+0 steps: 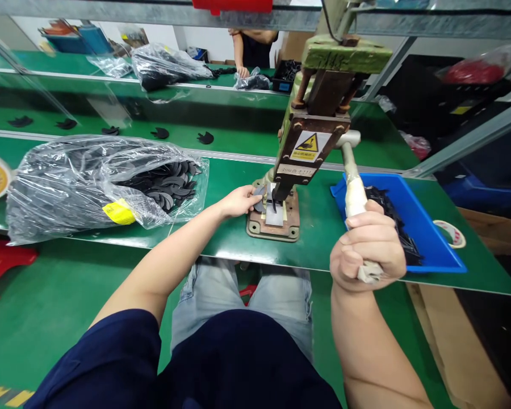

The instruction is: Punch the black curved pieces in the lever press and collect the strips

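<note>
My right hand (368, 247) is wrapped around the tape-covered lever (354, 184) of a green hand press (315, 136). At the base of the press, my left hand (238, 201) pinches a flat dark curved piece (259, 200) at the left side of the metal die plate (275, 215). A small black part (274, 200) lies on that plate under the lowered ram (283, 190). To the left, a clear plastic bag (80, 187) lies open toward the press, full of black curved pieces (170, 184).
A blue tray (443, 258) with black parts stands right of the press, beside a tape roll (450, 234). Several black pieces lie spaced along the strip (159, 133) behind. Across the bench, another person's hand (242, 72) touches a plastic bag (253, 80). A metal beam (153, 20) crosses overhead.
</note>
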`<state>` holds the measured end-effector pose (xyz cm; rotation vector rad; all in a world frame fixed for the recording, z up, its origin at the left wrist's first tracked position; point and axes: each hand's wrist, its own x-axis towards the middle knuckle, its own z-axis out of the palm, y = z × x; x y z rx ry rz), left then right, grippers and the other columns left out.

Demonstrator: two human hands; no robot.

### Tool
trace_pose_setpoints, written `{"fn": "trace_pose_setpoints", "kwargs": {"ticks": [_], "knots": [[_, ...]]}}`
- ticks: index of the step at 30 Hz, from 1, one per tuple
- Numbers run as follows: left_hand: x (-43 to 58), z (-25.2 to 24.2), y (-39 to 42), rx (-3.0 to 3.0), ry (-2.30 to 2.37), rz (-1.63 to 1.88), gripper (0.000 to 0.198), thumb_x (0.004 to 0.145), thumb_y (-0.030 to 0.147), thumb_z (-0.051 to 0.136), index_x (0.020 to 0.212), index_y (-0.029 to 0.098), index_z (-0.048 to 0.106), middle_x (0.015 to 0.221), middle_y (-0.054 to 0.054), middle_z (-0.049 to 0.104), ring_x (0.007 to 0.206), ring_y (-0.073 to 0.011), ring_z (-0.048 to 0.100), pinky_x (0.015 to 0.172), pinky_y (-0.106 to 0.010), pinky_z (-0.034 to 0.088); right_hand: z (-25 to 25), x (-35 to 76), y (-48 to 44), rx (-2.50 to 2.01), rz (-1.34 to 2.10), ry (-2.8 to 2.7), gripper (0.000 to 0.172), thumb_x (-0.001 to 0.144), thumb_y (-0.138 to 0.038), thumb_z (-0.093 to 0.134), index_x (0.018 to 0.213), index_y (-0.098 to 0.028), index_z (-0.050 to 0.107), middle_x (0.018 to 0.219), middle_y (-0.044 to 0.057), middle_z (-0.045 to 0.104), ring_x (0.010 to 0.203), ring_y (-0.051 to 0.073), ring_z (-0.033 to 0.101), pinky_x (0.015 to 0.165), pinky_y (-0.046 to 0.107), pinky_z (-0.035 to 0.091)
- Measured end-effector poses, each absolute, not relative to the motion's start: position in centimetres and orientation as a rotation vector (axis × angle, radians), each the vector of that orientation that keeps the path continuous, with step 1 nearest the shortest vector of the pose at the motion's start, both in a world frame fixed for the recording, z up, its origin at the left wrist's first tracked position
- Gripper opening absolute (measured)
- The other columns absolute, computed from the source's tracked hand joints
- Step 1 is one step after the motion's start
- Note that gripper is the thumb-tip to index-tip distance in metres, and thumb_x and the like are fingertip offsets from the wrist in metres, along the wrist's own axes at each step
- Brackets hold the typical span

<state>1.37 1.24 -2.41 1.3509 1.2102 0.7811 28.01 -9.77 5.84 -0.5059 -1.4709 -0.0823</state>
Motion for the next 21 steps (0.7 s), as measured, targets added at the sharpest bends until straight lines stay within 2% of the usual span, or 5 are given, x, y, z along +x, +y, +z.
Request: {"fn": "trace_pose_setpoints", "kwargs": {"ticks": [5,10,21], "knots": [[1.8,-2.6,1.9,1.452,1.208,0.844,0.028,0.089,0.035,0.084,0.085,0.017,0.063,0.07,0.0,0.065,0.059,-0.0102,0.056,0.057,-0.022,0.042,5.9,28.2,-9.9,-0.516,-0.071,-1.492,0.032,0.087,-0.036,0.07,0.068,-0.023,0.048,0.067,-0.006,0.059,0.083,0.015,0.069,0.109,0.057,0.057],[1.8,-2.6,2.2,1.439,1.143,0.853,0.032,0.084,0.038,0.087,0.085,0.016,0.064,0.074,-0.001,0.067,0.064,-0.0114,0.059,0.062,-0.023,0.046,5.8,28.1,-9.8,-0.499,-0.069,-1.465,0.034,0.087,-0.038,0.07,0.067,-0.023,0.047,0.065,-0.007,0.058,0.082,0.016,0.068,0.109,0.056,0.056],[2.2,-1.6,2.5,1.428,1.253,0.73,0.036,0.084,0.038,0.089,0.083,0.019,0.059,0.067,0.001,0.063,0.053,-0.0108,0.06,0.05,-0.022,0.048,5.5,28.2,-9.9,-0.512,-0.047,-1.464,0.039,0.089,-0.042,0.07,0.064,-0.022,0.047,0.065,-0.006,0.056,0.083,0.016,0.068,0.109,0.055,0.056]]}}
